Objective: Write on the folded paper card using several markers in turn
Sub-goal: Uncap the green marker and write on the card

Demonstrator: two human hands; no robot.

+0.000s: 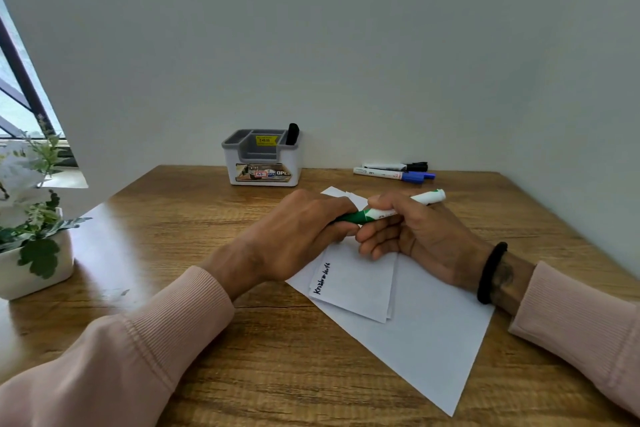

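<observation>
Green-and-white marker (388, 210), white card (360, 284) with black lettering

Green marker (381, 210) held level across both my hands; folded card (356, 284), black writing on it, lies flat beneath them.

A home desk nook: wooden table (207, 253) against a plain wall, organizer (261, 158), potted plant (34, 236) (window beside).

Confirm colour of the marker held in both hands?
Green and white marker, clearest in the head view.
</observation>
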